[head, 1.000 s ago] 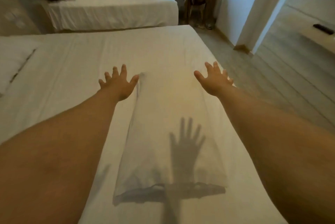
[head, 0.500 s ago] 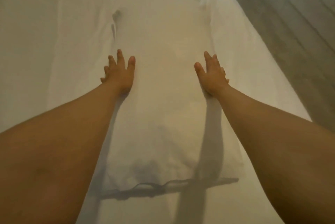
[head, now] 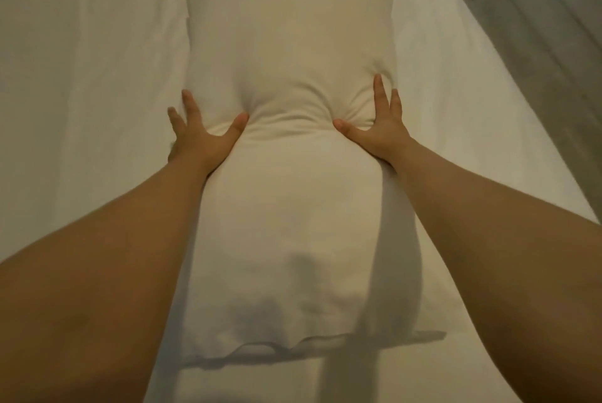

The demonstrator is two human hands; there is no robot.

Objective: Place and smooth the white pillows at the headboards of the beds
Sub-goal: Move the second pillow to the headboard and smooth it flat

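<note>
The soft white pillow (head: 290, 174) is squeezed at both sides by the left hand (head: 202, 138) and right hand (head: 379, 132), fingers spread, on the white-sheeted bed (head: 81, 76); grey wooden floor (head: 537, 28) is seen beside.

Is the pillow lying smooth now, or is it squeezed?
Squeezed: both hands, left and right, pinch the pillow at its middle, making creases.

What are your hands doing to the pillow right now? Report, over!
Left hand and right hand squeezing the white pillow at its middle, one each side. Pillow lies lengthwise on the bed sheet. Nothing in the way.
</note>
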